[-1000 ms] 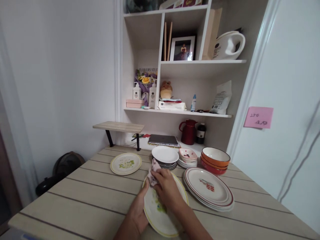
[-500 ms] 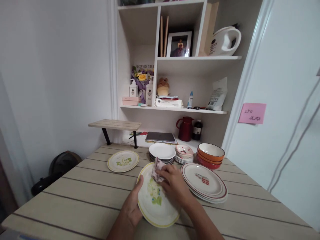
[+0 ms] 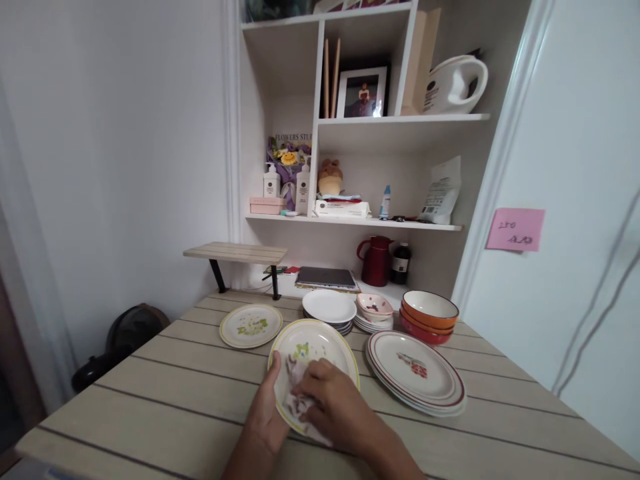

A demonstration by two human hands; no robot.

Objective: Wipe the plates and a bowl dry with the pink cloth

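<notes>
Yellow-rimmed plate (image 3: 323, 339) is held low at the counter (image 3: 175, 393): the left hand (image 3: 267, 417) clamps its near rim, and the right hand (image 3: 333, 407) presses a bunched cloth (image 3: 296, 395) onto its near half. Green smears (image 3: 303, 350) beyond the fingers look unwiped, and a second smeared plate (image 3: 251, 325) lies farther left.

From my remote station I register two hands in the lower centre of the frame: the left hand (image 3: 267, 419) and the right hand (image 3: 334, 408). Both are bare. Both forearms are uncovered down to the bottom edge of the frame.
</notes>
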